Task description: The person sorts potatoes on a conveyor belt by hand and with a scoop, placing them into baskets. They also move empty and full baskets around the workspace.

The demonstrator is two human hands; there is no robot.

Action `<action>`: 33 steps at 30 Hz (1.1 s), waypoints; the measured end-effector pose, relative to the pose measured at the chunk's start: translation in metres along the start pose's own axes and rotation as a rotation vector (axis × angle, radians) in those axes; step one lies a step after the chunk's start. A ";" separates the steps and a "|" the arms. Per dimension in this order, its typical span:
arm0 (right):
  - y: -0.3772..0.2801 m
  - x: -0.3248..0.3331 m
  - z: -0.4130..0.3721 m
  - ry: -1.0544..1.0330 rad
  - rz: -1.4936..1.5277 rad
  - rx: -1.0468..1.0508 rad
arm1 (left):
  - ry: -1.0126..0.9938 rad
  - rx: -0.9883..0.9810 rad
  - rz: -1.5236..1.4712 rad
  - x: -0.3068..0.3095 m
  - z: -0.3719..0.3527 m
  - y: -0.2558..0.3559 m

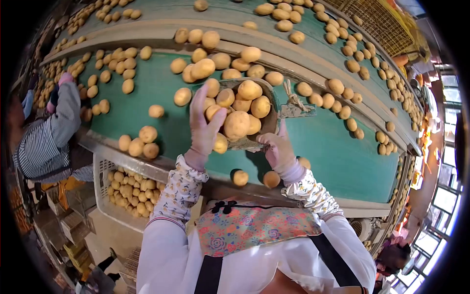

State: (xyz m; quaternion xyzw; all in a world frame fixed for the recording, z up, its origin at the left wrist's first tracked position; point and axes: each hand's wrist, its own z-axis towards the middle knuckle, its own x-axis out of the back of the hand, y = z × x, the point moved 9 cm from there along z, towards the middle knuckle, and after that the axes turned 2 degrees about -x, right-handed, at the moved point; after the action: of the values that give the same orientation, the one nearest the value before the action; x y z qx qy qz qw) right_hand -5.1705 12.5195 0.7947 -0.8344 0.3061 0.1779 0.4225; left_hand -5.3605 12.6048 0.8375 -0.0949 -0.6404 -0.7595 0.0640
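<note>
A worn scoop-like container (270, 96) heaped with potatoes (237, 124) is held between my two gloved hands, over the green conveyor belt (338, 161). My left hand (202, 122) clasps its left side, thumb over the potatoes and fingers stretched along the outside. At the lower right, my right hand (279, 149) grips the rim with curled fingers, one finger pointing up beside it. A flat wooden piece (297, 111) tied with cord juts out at the right of the container. Loose potatoes lie on the belt around it, several along its far edge.
A white plastic crate (101, 183) full of potatoes stands below the belt's near metal edge (122, 153) at left. Another person in a striped top (46, 142) reaches over the belt there. Beyond a raised divider (303, 56), a second belt carries potatoes. Wicker crates (379, 24) are at far right.
</note>
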 end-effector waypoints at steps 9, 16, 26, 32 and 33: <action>0.091 -0.340 -0.084 -0.562 -0.731 0.682 | 0.507 -0.260 0.975 0.368 -0.126 0.076; 0.056 -0.315 -0.041 -0.565 -0.785 0.485 | 0.799 0.508 0.748 0.463 -0.127 0.029; -0.177 0.097 -0.281 0.774 -0.828 0.663 | -0.665 -0.197 0.123 -0.004 -0.033 0.115; -0.097 0.081 -0.284 0.758 -0.845 0.616 | -0.876 0.853 -0.729 -0.123 -0.063 0.077; -0.101 0.089 -0.284 0.862 -0.623 0.549 | -0.887 0.777 -0.651 -0.127 -0.060 0.081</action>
State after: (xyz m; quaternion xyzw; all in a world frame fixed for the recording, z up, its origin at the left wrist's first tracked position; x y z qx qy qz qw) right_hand -5.0261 12.3022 0.9707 -0.7422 0.2258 -0.3945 0.4924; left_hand -5.2224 12.5281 0.8771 -0.1699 -0.8288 -0.3435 -0.4078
